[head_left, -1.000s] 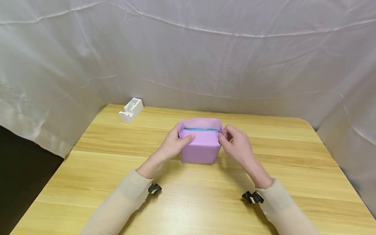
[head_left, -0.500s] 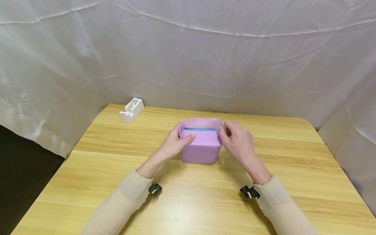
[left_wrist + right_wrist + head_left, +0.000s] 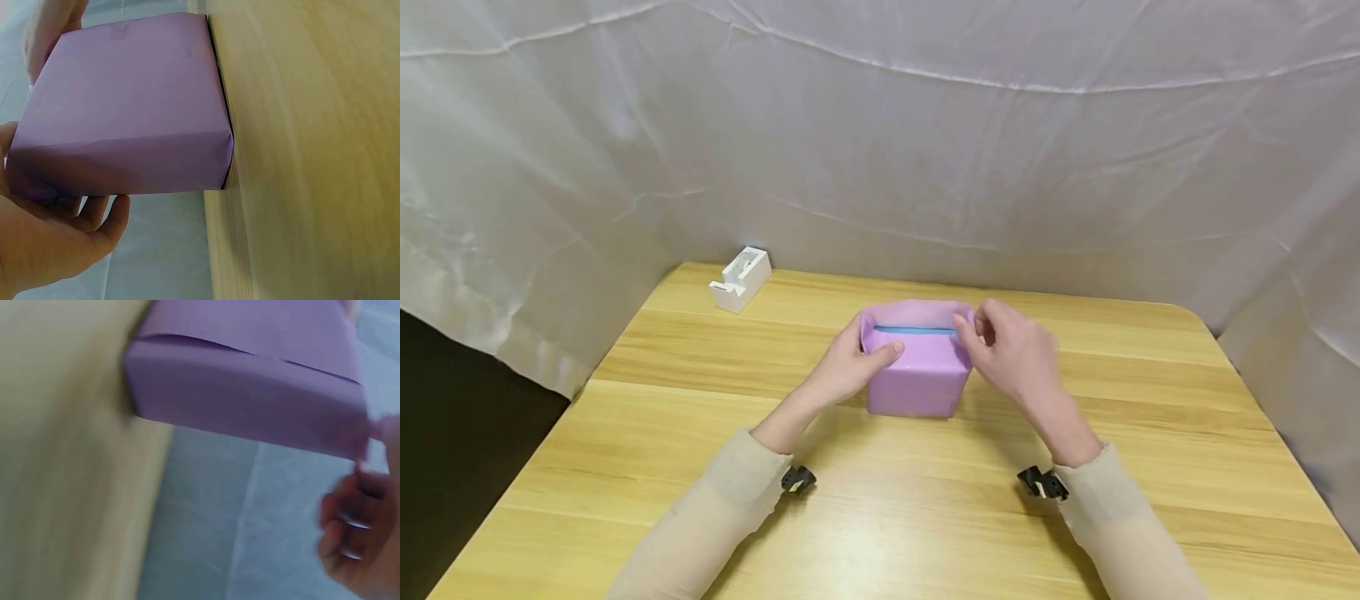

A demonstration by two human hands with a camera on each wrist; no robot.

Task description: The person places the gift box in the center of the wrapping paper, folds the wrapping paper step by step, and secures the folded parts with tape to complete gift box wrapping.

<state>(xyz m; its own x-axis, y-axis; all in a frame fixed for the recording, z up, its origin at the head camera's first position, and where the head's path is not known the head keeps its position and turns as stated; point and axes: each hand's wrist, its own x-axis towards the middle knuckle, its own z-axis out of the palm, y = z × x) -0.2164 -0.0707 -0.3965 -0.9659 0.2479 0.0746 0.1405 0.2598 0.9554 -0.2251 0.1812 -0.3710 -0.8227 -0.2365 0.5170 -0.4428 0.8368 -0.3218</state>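
Note:
A box wrapped in light purple paper (image 3: 917, 393) stands on the wooden table, its top open in the head view. Behind the front panel rises a purple paper flap (image 3: 917, 313), and a blue strip (image 3: 916, 331) shows between them. My left hand (image 3: 844, 367) grips the box's left side, thumb over the front top edge. In the left wrist view its fingers curl by the lower edge of the box (image 3: 131, 94). At the top right corner my right hand (image 3: 1017, 350) pinches the paper between thumb and curled fingers; the right wrist view is blurred there.
A white tape dispenser (image 3: 742, 280) sits at the table's back left corner. Pale grey cloth (image 3: 880, 167) hangs behind and beside the wooden table (image 3: 880, 517). A small black camera is strapped to each sleeve cuff.
My right hand has shifted slightly up along the top right corner, its thumb now over the opening's edge. The left hand keeps its grip, and the box stays in place.

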